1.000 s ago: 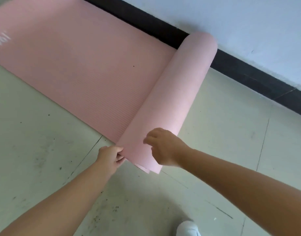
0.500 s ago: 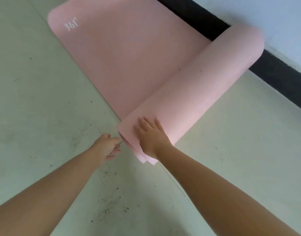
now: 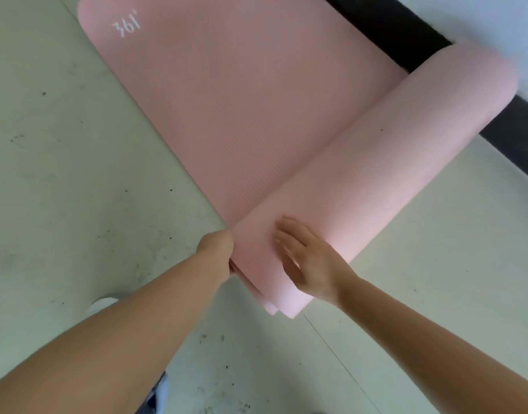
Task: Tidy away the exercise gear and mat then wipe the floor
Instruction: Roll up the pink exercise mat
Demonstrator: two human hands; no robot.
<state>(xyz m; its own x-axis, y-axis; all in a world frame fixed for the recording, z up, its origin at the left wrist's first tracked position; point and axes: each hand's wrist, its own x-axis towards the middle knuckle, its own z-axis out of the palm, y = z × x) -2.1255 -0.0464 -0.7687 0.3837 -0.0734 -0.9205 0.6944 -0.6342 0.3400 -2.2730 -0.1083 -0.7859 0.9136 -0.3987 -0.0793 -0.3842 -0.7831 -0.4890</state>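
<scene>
Speckled floor (image 3: 77, 189) bears a half-rolled mat (image 3: 286, 115); right hand (image 3: 307, 261) flat on its roll, left hand (image 3: 216, 249) gripping its near end.

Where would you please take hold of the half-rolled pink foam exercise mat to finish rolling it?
Probably on the rolled part of the pink foam exercise mat, from above and from the unprinted side, palms spread along its rounded top. The right hand lies flat there already; the left hand sits at the near end. The flat remainder lies ahead, so the roll should go that way.

Home room: tiled floor (image 3: 62, 174), black skirting (image 3: 406, 31).
</scene>
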